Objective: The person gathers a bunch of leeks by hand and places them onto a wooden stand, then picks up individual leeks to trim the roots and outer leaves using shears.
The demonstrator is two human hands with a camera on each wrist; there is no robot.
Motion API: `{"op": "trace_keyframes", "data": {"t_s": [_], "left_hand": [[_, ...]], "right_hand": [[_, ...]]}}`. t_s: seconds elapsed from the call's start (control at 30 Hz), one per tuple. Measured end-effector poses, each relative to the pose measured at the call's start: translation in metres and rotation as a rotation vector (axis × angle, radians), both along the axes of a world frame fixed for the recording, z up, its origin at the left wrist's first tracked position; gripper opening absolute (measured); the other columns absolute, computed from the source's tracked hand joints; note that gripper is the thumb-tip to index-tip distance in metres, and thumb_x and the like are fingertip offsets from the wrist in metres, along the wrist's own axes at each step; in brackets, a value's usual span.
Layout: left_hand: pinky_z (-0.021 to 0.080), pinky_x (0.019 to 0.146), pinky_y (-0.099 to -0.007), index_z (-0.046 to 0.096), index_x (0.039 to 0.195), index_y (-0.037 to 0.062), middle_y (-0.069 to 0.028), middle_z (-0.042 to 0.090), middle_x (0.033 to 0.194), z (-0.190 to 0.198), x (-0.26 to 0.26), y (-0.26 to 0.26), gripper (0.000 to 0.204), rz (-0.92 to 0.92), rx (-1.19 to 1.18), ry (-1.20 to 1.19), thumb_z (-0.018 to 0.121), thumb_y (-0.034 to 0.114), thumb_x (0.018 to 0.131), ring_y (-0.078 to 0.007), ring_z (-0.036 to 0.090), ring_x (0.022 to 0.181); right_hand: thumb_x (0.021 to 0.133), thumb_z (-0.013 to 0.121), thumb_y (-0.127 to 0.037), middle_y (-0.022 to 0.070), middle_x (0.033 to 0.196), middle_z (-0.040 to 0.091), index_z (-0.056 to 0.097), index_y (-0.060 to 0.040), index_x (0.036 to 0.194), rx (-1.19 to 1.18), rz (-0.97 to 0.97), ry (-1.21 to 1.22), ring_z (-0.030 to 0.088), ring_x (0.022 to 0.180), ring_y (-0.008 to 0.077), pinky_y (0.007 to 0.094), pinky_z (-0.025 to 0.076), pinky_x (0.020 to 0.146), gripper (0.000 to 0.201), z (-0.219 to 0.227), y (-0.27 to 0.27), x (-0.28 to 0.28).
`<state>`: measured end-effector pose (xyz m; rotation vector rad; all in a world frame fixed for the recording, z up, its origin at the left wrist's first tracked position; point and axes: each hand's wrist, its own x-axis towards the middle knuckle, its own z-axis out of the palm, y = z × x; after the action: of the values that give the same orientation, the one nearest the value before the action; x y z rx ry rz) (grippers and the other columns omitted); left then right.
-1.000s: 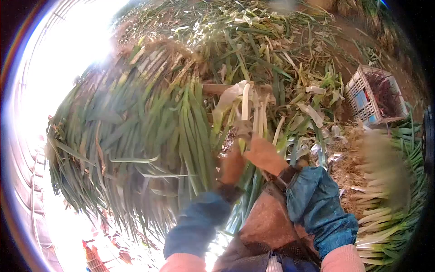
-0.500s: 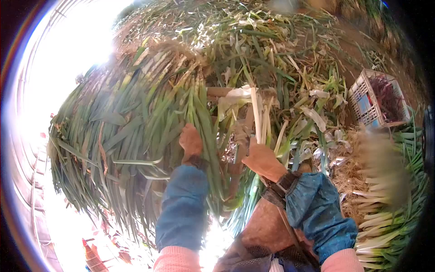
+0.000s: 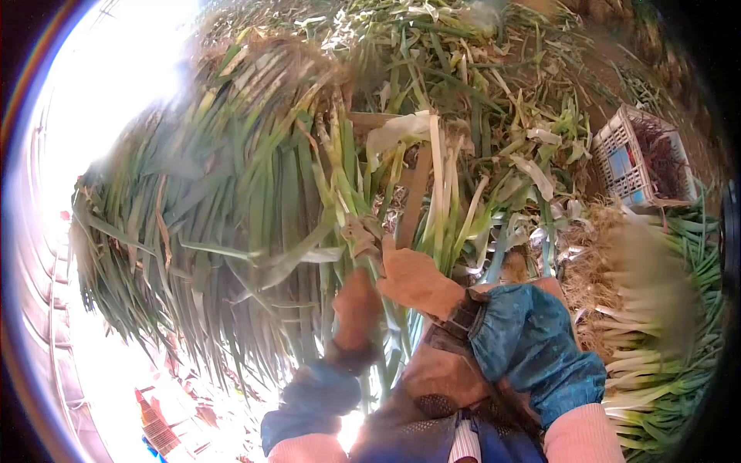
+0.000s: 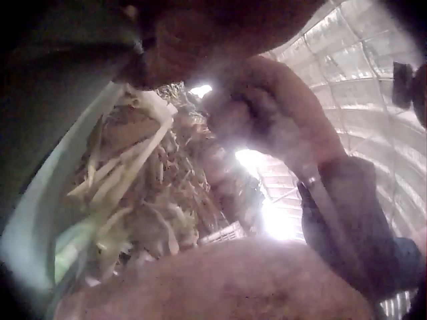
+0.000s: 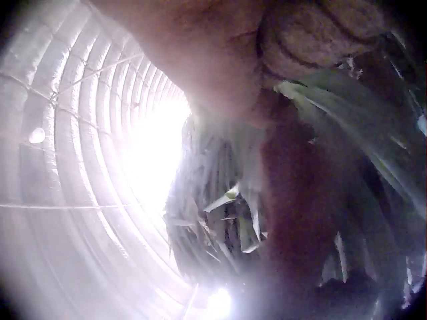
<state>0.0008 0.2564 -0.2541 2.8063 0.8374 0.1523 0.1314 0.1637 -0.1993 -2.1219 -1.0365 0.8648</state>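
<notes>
Over the lap, my left hand (image 3: pixel 357 312), blurred in the head view, has its fingers curled round a long green onion (image 3: pixel 340 174). The stalk slants up and left, its root end toward the big heap of green onions (image 3: pixel 224 177). My right hand (image 3: pixel 421 282) is close beside the left and pinches the same stalk. Curled fingers (image 5: pixel 320 40) and green leaves show in the right wrist view. The right hand (image 4: pixel 293 100) also appears, dark, in the left wrist view. Several pale stripped stalks (image 3: pixel 438 181) lie just beyond the hands.
Roots and white shafts of laid-out green onions (image 3: pixel 637 374) line the right side. Behind them stands a white plastic crate (image 3: pixel 621 158) with dark reddish strands inside. Discarded leaves (image 3: pixel 494 85) cover the ground ahead. A wooden bar (image 3: pixel 414 197) stands between the heap and stripped stalks.
The left hand reached left to the heap, then came back toward the lap with a green onion. The right hand shifted left, off the stripped stalks, to meet it.
</notes>
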Motion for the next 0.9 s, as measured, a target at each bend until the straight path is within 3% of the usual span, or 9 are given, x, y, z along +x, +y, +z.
{"op": "trace_keyframes", "data": {"t_s": [0.03,0.17,0.27,0.43,0.53,0.63,0.7,0.8,0.9], "left_hand": [[0.043,0.056,-0.0478,0.043,0.093,0.0062,-0.0188,0.059,0.076,-0.004,-0.003,-0.006,0.027,0.033,-0.057,0.072,0.059,0.012,0.073,-0.0402,0.059,0.070],[0.042,0.058,-0.0503,0.043,0.095,0.0069,-0.0209,0.060,0.074,0.002,-0.005,-0.021,0.028,0.045,-0.131,0.118,0.059,0.013,0.073,-0.0414,0.059,0.072],[0.043,0.061,-0.0518,0.042,0.096,0.0066,-0.0226,0.060,0.076,0.017,-0.004,-0.027,0.030,0.121,-0.257,0.215,0.059,0.013,0.072,-0.0419,0.060,0.074],[0.044,0.063,-0.0517,0.046,0.100,0.0049,-0.0212,0.061,0.077,0.027,-0.031,-0.030,0.032,0.150,-0.376,0.256,0.060,0.014,0.073,-0.0421,0.059,0.075],[0.044,0.065,-0.0497,0.050,0.098,0.0034,-0.0204,0.060,0.083,0.017,-0.037,-0.015,0.029,0.044,-0.306,0.109,0.061,0.016,0.075,-0.0417,0.057,0.079],[0.044,0.067,-0.0474,0.052,0.095,0.0024,-0.0205,0.058,0.088,0.022,0.006,0.011,0.025,-0.002,-0.074,-0.277,0.062,0.016,0.076,-0.0412,0.054,0.083],[0.044,0.070,-0.0468,0.053,0.095,0.0020,-0.0228,0.056,0.091,0.010,0.031,0.029,0.027,-0.033,-0.008,-0.337,0.063,0.019,0.077,-0.0417,0.053,0.085],[0.044,0.071,-0.0474,0.051,0.093,0.0016,-0.0207,0.056,0.089,-0.050,0.040,0.054,0.029,0.085,-0.104,-0.128,0.061,0.024,0.078,-0.0408,0.055,0.088],[0.043,0.071,-0.0491,0.049,0.090,0.0015,-0.0207,0.058,0.085,-0.058,0.045,0.059,0.029,0.217,-0.263,-0.005,0.062,0.025,0.078,-0.0417,0.055,0.084]], "right_hand": [[0.072,0.057,-0.020,0.0272,0.079,0.060,0.037,0.0138,0.109,0.011,-0.014,0.000,0.059,0.078,0.0432,0.0477,0.048,0.070,0.054,-0.012,0.000,-0.001],[0.072,0.057,-0.021,0.0279,0.078,0.060,0.038,0.0154,0.110,-0.025,-0.081,-0.008,0.059,0.077,0.0439,0.0481,0.048,0.069,0.056,-0.033,-0.004,0.008],[0.072,0.057,-0.021,0.0280,0.077,0.060,0.040,0.0135,0.105,-0.005,0.031,0.006,0.059,0.076,0.0438,0.0480,0.047,0.069,0.051,-0.018,-0.010,0.006],[0.072,0.058,-0.020,0.0288,0.076,0.059,0.040,0.0102,0.100,0.057,-0.014,0.028,0.058,0.076,0.0455,0.0497,0.046,0.070,0.045,-0.024,-0.009,0.007],[0.071,0.058,-0.020,0.0299,0.076,0.058,0.040,0.0093,0.098,0.038,-0.008,0.042,0.057,0.076,0.0464,0.0500,0.046,0.070,0.043,-0.017,-0.011,0.003],[0.071,0.058,-0.020,0.0304,0.075,0.058,0.040,0.0084,0.098,0.017,0.022,0.092,0.057,0.076,0.0464,0.0498,0.045,0.070,0.042,0.000,-0.022,-0.001],[0.071,0.057,-0.021,0.0304,0.075,0.057,0.040,0.0076,0.098,0.011,0.018,0.125,0.057,0.076,0.0462,0.0495,0.045,0.070,0.042,-0.002,-0.029,-0.002],[0.071,0.057,-0.022,0.0304,0.075,0.057,0.041,0.0069,0.098,0.000,0.008,0.145,0.057,0.076,0.0462,0.0491,0.045,0.070,0.043,-0.010,-0.039,-0.003],[0.071,0.057,-0.024,0.0302,0.075,0.057,0.041,0.0066,0.098,-0.029,0.067,0.183,0.056,0.076,0.0465,0.0487,0.045,0.070,0.044,-0.005,-0.048,-0.008]]}}
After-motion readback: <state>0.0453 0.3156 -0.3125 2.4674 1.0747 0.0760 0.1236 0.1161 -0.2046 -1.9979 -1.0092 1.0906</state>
